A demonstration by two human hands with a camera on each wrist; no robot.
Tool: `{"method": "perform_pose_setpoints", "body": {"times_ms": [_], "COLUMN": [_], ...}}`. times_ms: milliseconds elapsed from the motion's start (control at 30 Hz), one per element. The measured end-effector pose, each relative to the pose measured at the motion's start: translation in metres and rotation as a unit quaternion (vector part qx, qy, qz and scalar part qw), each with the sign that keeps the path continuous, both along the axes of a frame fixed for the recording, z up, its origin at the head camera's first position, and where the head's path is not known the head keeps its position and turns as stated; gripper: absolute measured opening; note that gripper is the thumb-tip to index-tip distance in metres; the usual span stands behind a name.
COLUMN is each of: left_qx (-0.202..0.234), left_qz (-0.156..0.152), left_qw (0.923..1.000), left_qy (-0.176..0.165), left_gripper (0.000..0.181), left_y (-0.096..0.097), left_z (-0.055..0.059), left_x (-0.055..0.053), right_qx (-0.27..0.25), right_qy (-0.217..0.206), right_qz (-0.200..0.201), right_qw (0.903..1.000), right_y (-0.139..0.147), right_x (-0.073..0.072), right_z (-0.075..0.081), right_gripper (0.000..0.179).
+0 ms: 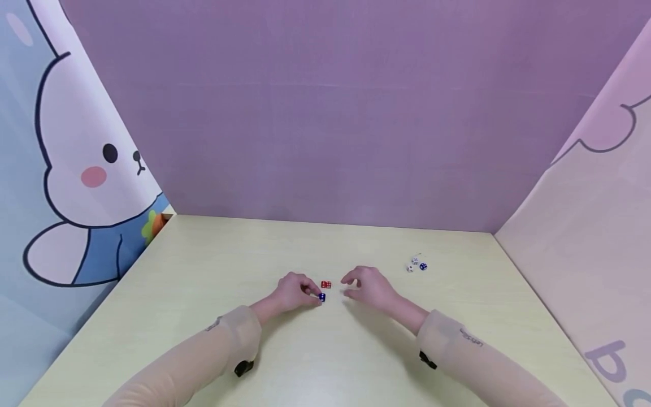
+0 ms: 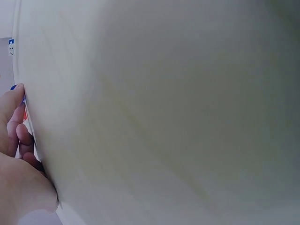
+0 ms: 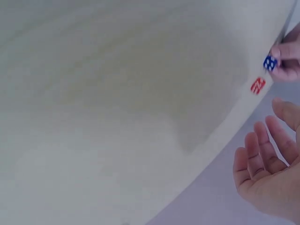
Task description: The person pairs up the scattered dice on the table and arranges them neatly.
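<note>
Thumb and forefinger of my left hand [image 1: 295, 292] pinch a blue die [image 1: 322, 297] low over the table. Just behind it sits a pair of red dice [image 1: 326, 284], side by side. My right hand [image 1: 373, 287] is held to the right of these dice, its thumb and fingers spread apart with nothing between them. In the right wrist view the blue die [image 3: 270, 63] shows white pips at the left fingertips, beside the red dice [image 3: 258, 86]. The left wrist view has my left hand [image 2: 21, 154] at its edge, hiding most of the die.
Toward the back right of the pale table [image 1: 325, 362] lie white dice [image 1: 415, 261] and another blue die [image 1: 423, 266], close together. A purple panel [image 1: 325, 113] rises behind the table, with printed panels on the left [image 1: 91, 169] and right [image 1: 585, 226].
</note>
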State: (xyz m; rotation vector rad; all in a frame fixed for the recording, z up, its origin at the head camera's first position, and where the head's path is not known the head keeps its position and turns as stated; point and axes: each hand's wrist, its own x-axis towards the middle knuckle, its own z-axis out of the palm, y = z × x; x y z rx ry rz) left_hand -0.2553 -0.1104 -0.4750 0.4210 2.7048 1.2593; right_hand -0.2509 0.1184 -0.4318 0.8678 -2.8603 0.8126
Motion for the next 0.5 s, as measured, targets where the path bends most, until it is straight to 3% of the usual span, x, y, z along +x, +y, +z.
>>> {"method": "perform_pose_setpoints", "body": {"times_ms": [267, 500], "left_qx": [0.008, 0.013], "left_qz": [0.003, 0.002], "left_qw": [0.9999, 0.9996], "left_qy": [-0.011, -0.024], "left_gripper": [0.018, 0.020], "left_y": [-0.001, 0.001], "left_z": [-0.001, 0.000], "left_x": [0.000, 0.001], "right_qx": [-0.002, -0.030], "right_qy": [0.010, 0.034], "right_qz": [-0.007, -0.051], "right_qw": [0.9999, 0.9976], "right_y": [0.038, 0.084], "right_x": [-0.010, -0.013], "right_z": [0.017, 0.024], "right_gripper": [0.026, 0.025]}}
